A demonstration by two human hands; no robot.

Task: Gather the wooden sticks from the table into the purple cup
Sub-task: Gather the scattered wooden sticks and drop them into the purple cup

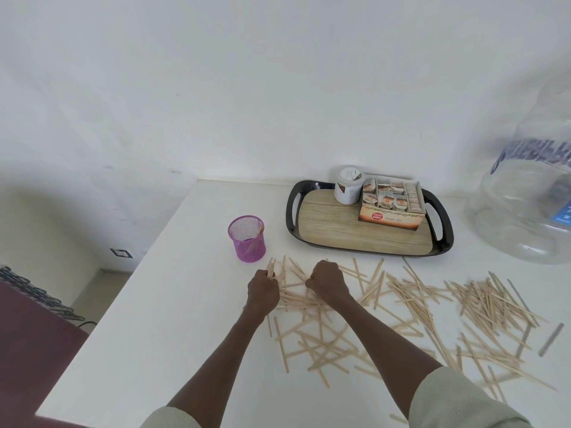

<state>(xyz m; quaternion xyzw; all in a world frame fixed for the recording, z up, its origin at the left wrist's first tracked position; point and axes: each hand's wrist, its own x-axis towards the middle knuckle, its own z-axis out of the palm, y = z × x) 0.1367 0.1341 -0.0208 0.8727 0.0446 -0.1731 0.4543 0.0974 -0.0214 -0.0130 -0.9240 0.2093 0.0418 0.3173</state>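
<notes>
Wooden sticks (401, 310) fill the fisted left hand (262, 291); the right hand (327, 281) curls closed on more.

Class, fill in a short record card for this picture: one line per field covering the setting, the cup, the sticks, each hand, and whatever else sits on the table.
Setting: white table against a white wall
Cup: purple cup, mesh, upright, a few sticks already inside
Sticks: wooden sticks scattered widely, mostly right of the cup
Left hand: left hand closed on a small bundle of sticks near the cup
Right hand: right hand fisted on the pile; what it holds is hidden
Other items: black tray with a white tub and a tea box; clear water jug at right
</notes>
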